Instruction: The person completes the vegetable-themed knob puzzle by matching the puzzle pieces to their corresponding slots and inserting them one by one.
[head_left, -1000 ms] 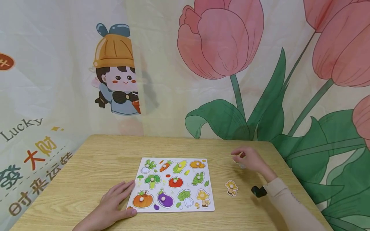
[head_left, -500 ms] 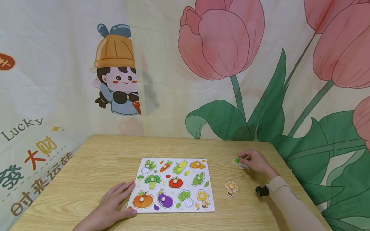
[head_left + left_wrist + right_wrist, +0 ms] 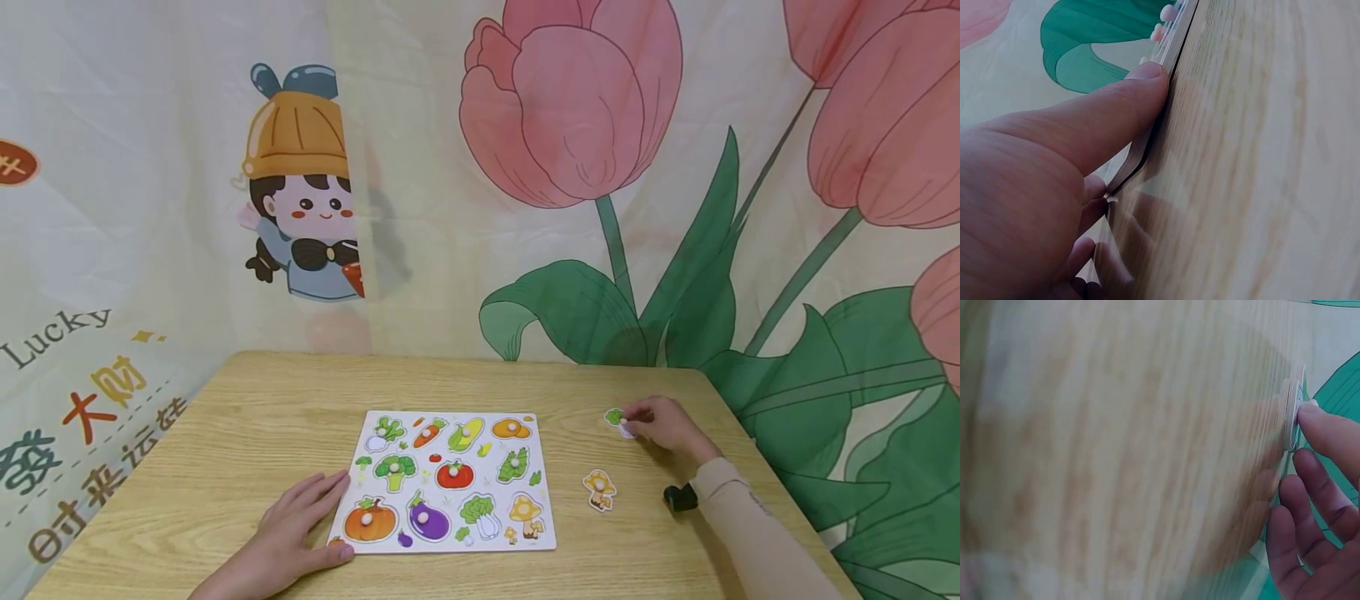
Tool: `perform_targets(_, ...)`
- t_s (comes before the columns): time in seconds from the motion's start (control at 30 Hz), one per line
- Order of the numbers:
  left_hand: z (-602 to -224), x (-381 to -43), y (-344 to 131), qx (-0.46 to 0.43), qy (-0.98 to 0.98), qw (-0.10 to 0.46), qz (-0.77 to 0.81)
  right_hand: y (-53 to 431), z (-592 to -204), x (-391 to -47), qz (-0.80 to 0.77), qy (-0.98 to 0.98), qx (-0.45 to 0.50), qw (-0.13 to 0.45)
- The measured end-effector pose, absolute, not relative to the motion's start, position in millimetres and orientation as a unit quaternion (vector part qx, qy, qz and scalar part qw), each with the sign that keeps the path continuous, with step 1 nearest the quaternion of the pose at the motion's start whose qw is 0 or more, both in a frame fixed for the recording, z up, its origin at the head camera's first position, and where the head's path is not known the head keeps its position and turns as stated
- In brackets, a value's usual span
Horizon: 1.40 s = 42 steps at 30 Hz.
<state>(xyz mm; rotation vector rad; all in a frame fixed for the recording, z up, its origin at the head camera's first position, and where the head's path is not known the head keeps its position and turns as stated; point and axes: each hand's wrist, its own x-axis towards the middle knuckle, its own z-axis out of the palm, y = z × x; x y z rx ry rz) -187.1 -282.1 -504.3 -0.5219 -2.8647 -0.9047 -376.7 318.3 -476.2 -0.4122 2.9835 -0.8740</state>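
Observation:
A white vegetable puzzle board [image 3: 450, 543] lies on the table. My left hand [image 3: 292, 529] rests at its near left corner, thumb [image 3: 1147, 75] against the front edge and the other fingers loosely extended along the left side. To the right of the board, my right hand [image 3: 667, 427] pinches the knob of a bok choy puzzle piece [image 3: 613, 417] lying on the table. In the right wrist view the thumb [image 3: 1316, 422] is at the piece's face, the other fingers bent below. A mushroom puzzle piece [image 3: 600, 489] with a knob lies nearer, right of the board.
Knobbed pieces such as the pumpkin [image 3: 371, 523], eggplant [image 3: 429, 521] and tomato [image 3: 455, 475] sit on the board. Its printed bok choy [image 3: 480, 517] and mushroom [image 3: 527, 517] spots bear no knobs. A patterned cloth [image 3: 420, 208] hangs behind the wooden table [image 3: 285, 400].
My right hand has shifted slightly right and nearer, from hovering over the bok choy piece to its knob, uncovering more of the piece. My left hand and the board have stayed put.

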Motion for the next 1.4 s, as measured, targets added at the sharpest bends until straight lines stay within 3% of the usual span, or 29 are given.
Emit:
perform_targets(0.8,-501.7,-187.7,-280.7,-0.168,-0.935,0.037,-0.309,302.9,-464.6,-366.1,-0.246,0.958,-0.147,-0.025)
perform_targets(1.4,-499.7,-186.4,-279.8,-0.160,-0.939,0.021,-0.305,243.2,-440.7,-329.6,-0.270,0.943,-0.187,-0.057)
